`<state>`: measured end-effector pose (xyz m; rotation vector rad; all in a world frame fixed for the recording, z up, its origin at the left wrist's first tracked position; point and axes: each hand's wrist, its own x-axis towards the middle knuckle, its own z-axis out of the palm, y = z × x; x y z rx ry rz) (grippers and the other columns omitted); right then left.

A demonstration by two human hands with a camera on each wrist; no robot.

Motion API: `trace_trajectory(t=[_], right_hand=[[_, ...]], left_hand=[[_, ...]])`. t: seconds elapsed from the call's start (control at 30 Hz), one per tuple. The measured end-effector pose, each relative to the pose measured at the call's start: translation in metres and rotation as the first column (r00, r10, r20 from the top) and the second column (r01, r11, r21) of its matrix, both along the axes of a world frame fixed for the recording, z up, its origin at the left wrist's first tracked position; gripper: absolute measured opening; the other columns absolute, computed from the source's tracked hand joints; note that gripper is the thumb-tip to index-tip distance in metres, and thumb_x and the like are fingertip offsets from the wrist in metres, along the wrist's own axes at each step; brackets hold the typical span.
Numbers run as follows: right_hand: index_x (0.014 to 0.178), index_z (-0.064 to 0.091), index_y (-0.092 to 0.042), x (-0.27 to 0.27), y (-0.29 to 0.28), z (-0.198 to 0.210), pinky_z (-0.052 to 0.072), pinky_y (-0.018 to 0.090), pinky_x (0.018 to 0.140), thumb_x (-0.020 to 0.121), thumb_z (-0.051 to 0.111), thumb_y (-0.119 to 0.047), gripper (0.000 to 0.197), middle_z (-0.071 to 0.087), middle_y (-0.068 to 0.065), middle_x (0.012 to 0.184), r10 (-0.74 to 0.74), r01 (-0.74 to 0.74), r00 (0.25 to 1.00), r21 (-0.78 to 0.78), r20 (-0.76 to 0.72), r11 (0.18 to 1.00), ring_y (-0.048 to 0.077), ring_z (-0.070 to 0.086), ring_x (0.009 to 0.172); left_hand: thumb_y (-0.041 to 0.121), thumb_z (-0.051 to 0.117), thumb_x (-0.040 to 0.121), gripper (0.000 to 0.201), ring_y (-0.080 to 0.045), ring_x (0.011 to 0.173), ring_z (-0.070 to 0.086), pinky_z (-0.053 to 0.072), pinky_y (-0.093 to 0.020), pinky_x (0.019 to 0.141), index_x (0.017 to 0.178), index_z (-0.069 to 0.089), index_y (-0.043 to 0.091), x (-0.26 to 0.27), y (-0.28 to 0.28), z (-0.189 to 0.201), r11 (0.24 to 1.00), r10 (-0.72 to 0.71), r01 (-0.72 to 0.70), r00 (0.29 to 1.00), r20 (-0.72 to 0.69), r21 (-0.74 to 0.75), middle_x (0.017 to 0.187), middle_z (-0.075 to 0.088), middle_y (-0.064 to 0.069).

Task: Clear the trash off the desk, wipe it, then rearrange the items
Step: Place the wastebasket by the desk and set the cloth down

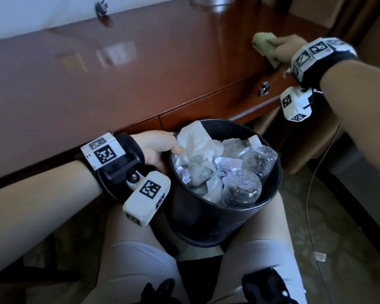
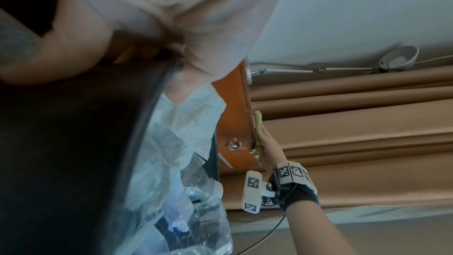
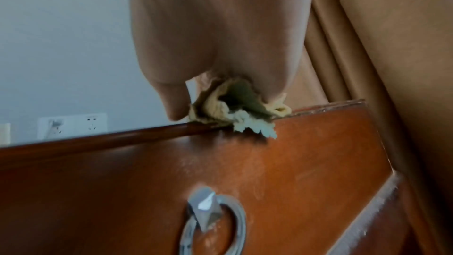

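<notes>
Head view: right hand [image 1: 287,46] flat-ish over a pale yellow-green cloth [image 1: 264,46], fingers folded around its bunched top, pressing it onto the desk [image 1: 97,88] at the near right edge. Right wrist view: cloth pinched under the palm, frayed corner hanging over the desk lip above the drawer front [image 3: 245,181] and its ring pull [image 3: 215,222].

Left hand [image 1: 158,148] clamped on the rim of a black bin [image 1: 206,216], thumb hooked inside against crumpled paper [image 1: 195,141]. Bin tilted, wedged between the knees just below the desk edge.

Desk top bare and glossy where visible; only a lamp base at the far edge and a small dark plug-like item by the wall. Trash stage looks done, wiping under way.

Risks, as judgement:
- Bin packed to the brim; any slackening of the left grip or shift of the knees could tip it and spill.
- Loose paper on top could lift out.
- Frayed cloth corner could snag on the ring pull.

Bin contents: crumpled white paper, crushed clear plastic bottles [image 1: 241,189], clear film wrap.
</notes>
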<state>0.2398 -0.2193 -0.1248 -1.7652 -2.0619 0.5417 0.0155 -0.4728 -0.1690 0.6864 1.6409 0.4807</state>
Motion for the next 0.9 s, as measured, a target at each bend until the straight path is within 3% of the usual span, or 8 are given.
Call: trace_trajectory(t=[0.1, 0.27, 0.37, 0.5, 0.53, 0.6, 0.73, 0.9], right_hand=[[0.142, 0.035, -0.04, -0.002, 0.002, -0.01, 0.028, 0.03, 0.108, 0.092, 0.05, -0.039, 0.052, 0.036, 0.012, 0.148, 0.119, -0.114, 0.97, -0.035, 0.21, 0.993, 0.034, 0.039, 0.131], [0.139, 0.044, -0.03, -0.024, -0.026, -0.021, 0.008, 0.004, 0.102, 0.096, 0.048, -0.019, 0.045, 0.032, -0.002, 0.151, 0.415, -0.423, 0.903, 0.054, 0.115, 0.905, 0.013, 0.03, 0.138], [0.136, 0.048, -0.027, -0.039, -0.061, -0.015, 0.009, 0.001, 0.1, 0.097, 0.046, -0.008, 0.044, 0.038, -0.007, 0.147, 0.62, -0.62, 0.783, -0.015, 0.036, 0.784, 0.004, 0.031, 0.135], [0.118, 0.06, -0.032, -0.018, -0.095, -0.008, 0.033, 0.026, 0.11, 0.094, 0.048, -0.001, 0.041, 0.054, 0.004, 0.134, 0.757, -0.775, 0.631, -0.183, -0.17, 0.605, 0.024, 0.048, 0.127], [0.114, 0.063, -0.035, -0.009, -0.101, -0.003, 0.043, 0.036, 0.103, 0.094, 0.049, -0.003, 0.04, 0.059, 0.009, 0.128, 0.727, -0.762, 0.647, -0.197, -0.228, 0.617, 0.028, 0.056, 0.118], [0.114, 0.064, -0.029, 0.005, -0.108, 0.005, 0.056, 0.03, 0.072, 0.094, 0.049, -0.004, 0.036, 0.068, 0.004, 0.108, 0.617, -0.692, 0.713, -0.194, -0.333, 0.695, 0.017, 0.065, 0.09], [0.11, 0.064, -0.035, 0.015, -0.093, 0.03, 0.043, 0.018, 0.045, 0.094, 0.049, -0.008, 0.036, 0.067, -0.005, 0.082, 0.448, -0.488, 0.829, -0.042, -0.335, 0.872, 0.005, 0.054, 0.052], [0.124, 0.059, -0.034, 0.002, -0.054, 0.047, 0.053, 0.023, 0.073, 0.094, 0.043, -0.012, 0.041, 0.066, 0.002, 0.112, 0.232, -0.194, 0.947, 0.178, -0.221, 0.965, 0.014, 0.056, 0.082]], left_hand=[[-0.007, 0.035, 0.096, 0.032, -0.031, 0.079, 0.061, 0.044, -0.061, 0.079, 0.102, 0.055, 0.016, 0.001, 0.005, -0.002, 1.0, -0.001, 0.001, 1.0, 0.007, 0.003, 0.093, 0.063, -0.01], [-0.007, 0.034, 0.096, 0.03, -0.031, 0.078, 0.059, 0.044, -0.055, 0.062, 0.101, 0.054, 0.015, 0.012, 0.015, 0.004, 1.0, -0.022, 0.022, 1.0, -0.01, 0.002, 0.094, 0.061, -0.01], [-0.007, 0.034, 0.096, 0.031, -0.03, 0.078, 0.06, 0.044, -0.055, 0.062, 0.101, 0.054, 0.017, 0.013, 0.017, 0.003, 1.0, -0.012, 0.012, 1.0, 0.002, -0.007, 0.093, 0.062, -0.01], [-0.008, 0.033, 0.096, 0.034, -0.028, 0.077, 0.061, 0.046, -0.049, 0.058, 0.103, 0.054, 0.018, 0.011, 0.018, -0.001, 1.0, -0.008, 0.007, 0.999, 0.036, 0.009, 0.092, 0.064, -0.01], [-0.008, 0.033, 0.096, 0.034, -0.027, 0.077, 0.061, 0.046, -0.047, 0.058, 0.102, 0.055, 0.018, 0.011, 0.018, -0.002, 1.0, -0.012, 0.011, 0.999, 0.036, 0.014, 0.092, 0.064, -0.009], [-0.008, 0.033, 0.095, 0.034, -0.026, 0.077, 0.061, 0.047, -0.043, 0.058, 0.1, 0.055, 0.017, 0.01, 0.019, -0.003, 1.0, -0.025, 0.025, 0.999, 0.029, 0.017, 0.091, 0.063, -0.008], [-0.008, 0.033, 0.096, 0.035, -0.027, 0.077, 0.06, 0.045, -0.048, 0.058, 0.113, 0.053, 0.016, 0.013, 0.02, 0.003, 0.999, -0.031, 0.03, 0.999, 0.02, 0.017, 0.091, 0.063, -0.009], [-0.008, 0.034, 0.096, 0.037, -0.027, 0.076, 0.061, 0.046, -0.047, 0.058, 0.119, 0.052, 0.015, 0.013, 0.019, 0.007, 0.999, -0.021, 0.021, 1.0, 0.017, 0.024, 0.091, 0.064, -0.009]])
